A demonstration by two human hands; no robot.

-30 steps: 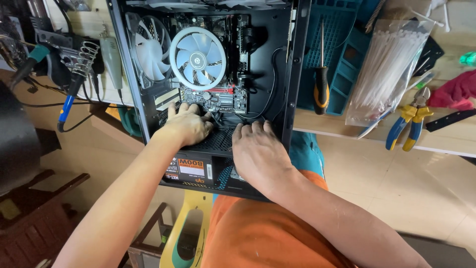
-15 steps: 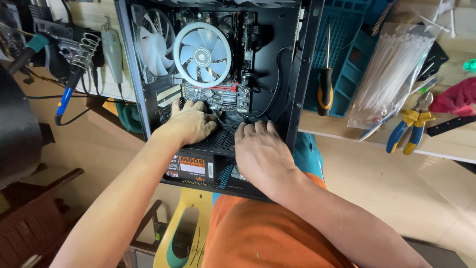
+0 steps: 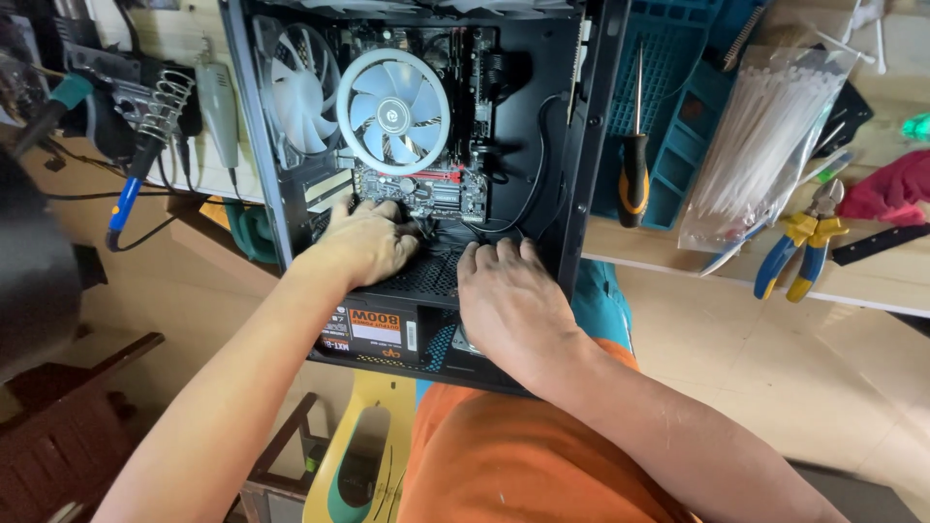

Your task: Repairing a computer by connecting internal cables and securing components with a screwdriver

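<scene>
two fans (image 3: pixel 392 111), one screwdriver (image 3: pixel 635 165), one pliers (image 3: pixel 802 242).

Computer case (image 3: pixel 591 145) on table (image 3: pixel 872 281). Cooler fan (image 3: pixel 393 111) inside case. Both hands inside case, below cooler fan: left hand (image 3: pixel 366 237), right hand (image 3: pixel 509 295). Screwdriver (image 3: pixel 635 155), cable-tie bag (image 3: pixel 765 136), pliers (image 3: pixel 802 242) right of case.

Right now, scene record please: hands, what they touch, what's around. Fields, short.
left hand: inside open computer case, fingers at lower edge of motherboard, grip hidden
right hand: flat on perforated shroud, fingers spread
cooler fan: round, white, above both hands
rear fan: white, on case wall
screwdriver: on blue mat
pliers: blue-yellow handles, bench edge
cable ties: clear bag
soldering iron: blue handle, left of case
</scene>
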